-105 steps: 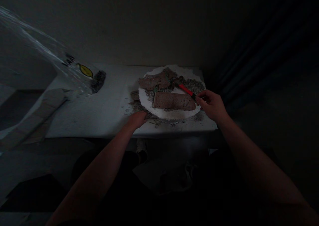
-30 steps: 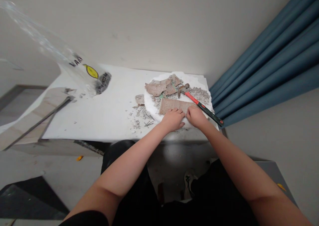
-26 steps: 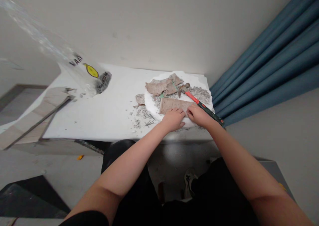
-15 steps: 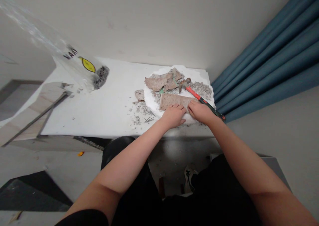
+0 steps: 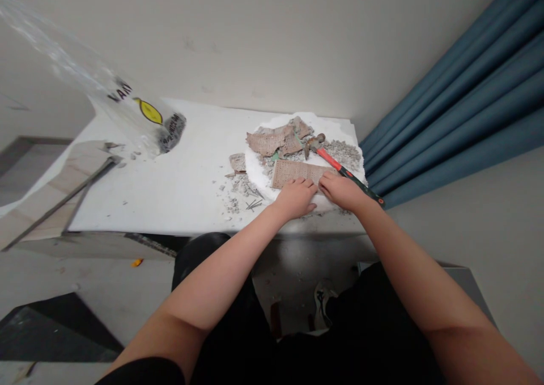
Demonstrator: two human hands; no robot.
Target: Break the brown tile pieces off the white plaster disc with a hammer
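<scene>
A brown sheet with rows of small holes (image 5: 293,171) lies on a white, ragged-edged piece (image 5: 258,175) at the right end of the white-topped table. My left hand (image 5: 296,197) is over the sheet's near edge, fingers bent on its top and thumb toward me. Close beside it, my right hand (image 5: 340,191) has curled fingers on the sheet's right part, covering that end. Just behind the right hand rests a hammer (image 5: 334,161) with a red and black handle, its head among crumbled grey bits. Torn brown pieces (image 5: 272,140) are heaped behind the sheet.
Thin nails (image 5: 254,204) and grey crumbs lie left of my hands. A clear plastic bag (image 5: 140,116) with dark contents stands farther left, near a wood-patterned board (image 5: 72,172) with a dark edge. Blue curtains (image 5: 450,90) hang at the right; a wall rises behind the table (image 5: 170,192).
My right hand's fingers have shifted very slightly left on the brown sheet. The left hand, hammer and debris look the same.
</scene>
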